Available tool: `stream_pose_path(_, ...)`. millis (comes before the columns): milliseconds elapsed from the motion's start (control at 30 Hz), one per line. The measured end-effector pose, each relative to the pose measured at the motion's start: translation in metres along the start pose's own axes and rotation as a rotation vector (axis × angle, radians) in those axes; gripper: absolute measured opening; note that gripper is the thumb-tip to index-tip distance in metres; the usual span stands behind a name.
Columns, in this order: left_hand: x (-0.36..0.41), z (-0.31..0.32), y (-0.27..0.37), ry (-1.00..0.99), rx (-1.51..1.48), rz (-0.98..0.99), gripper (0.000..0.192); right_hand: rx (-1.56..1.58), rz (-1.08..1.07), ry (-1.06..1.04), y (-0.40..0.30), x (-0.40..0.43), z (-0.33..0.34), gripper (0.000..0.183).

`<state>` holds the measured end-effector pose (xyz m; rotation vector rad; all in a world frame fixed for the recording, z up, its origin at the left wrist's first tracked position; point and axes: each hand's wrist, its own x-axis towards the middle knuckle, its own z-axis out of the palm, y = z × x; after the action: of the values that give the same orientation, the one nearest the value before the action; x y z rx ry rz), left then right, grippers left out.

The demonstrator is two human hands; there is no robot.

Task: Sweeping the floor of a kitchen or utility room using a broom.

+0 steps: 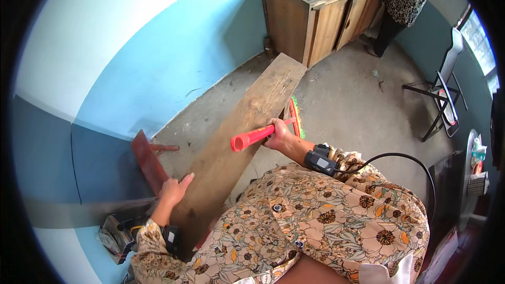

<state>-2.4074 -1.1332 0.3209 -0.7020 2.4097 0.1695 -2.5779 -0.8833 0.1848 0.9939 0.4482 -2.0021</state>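
Observation:
A long wooden board (236, 126), worn and blurred in part, slants across the view in front of me. My right hand (278, 133) is closed around the red handle (252, 138) of a broom, at the board's right edge. The broom's head (296, 118), red with green and yellow bristles, shows beyond that hand, low by the board. My left hand (173, 190) lies at the board's left edge, thumb up; its fingers are hidden, so its hold is unclear. Just beyond it stands a dark red board (149, 161) with a crosspiece.
A wooden cabinet (286, 23) stands against the blue wall, with bottles on top. Another person (406, 0) stands at its far end. A folding chair (446, 86) is at the right wall. An open box (116, 238) lies at lower left. A black cable (410, 157) runs from my right wrist.

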Motion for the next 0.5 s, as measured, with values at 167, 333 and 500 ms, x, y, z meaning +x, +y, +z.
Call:
stream_pose_path(167,0.066,-0.029,0.052,-0.008,-0.008,0.063,0.081,0.024,-0.065,0.104,-0.061,0.022,0.014,0.017)
stream_pose_path(333,0.139,-0.028,0.072,-0.011,0.005,0.135,0.076,0.068,-0.118,0.146,-0.099,0.054,0.028,0.006)
stream_pose_path(500,0.203,-0.018,0.084,-0.093,0.052,0.171,0.080,0.111,-0.166,0.146,-0.126,0.121,0.003,0.013)
